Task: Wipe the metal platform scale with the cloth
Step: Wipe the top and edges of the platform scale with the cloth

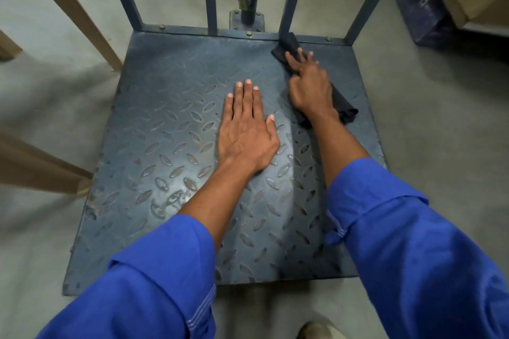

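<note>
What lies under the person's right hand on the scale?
The dark cloth lies under the right hand, on the platform scale near its far right corner; both ends stick out. Its middle and the plate beneath are hidden.

left hand (245, 135) flat on scale (165, 146), right hand (309, 85) pressing cloth (344, 107) (dark)
</note>
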